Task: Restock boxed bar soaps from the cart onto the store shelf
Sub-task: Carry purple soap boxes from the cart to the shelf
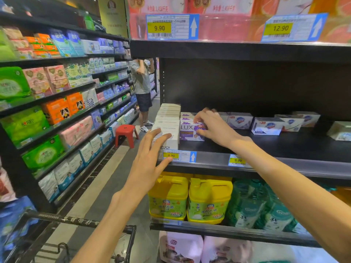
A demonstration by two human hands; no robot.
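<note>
Right hand [212,128] gripping purple LUX cardboard soap box [190,130] on black metal shelf [266,147], seating it beside white carton stack [168,122]; left hand [150,158] flat-fingered against stack, presumably steadying it.

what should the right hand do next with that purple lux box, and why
Probably slide the purple LUX box left until it sits flush beside the white soap boxes, then let go. The right hand grips its right end on the shelf, a thin gap seems to remain, and the left hand lies with straight fingers against the white stack, steadying it.
</note>
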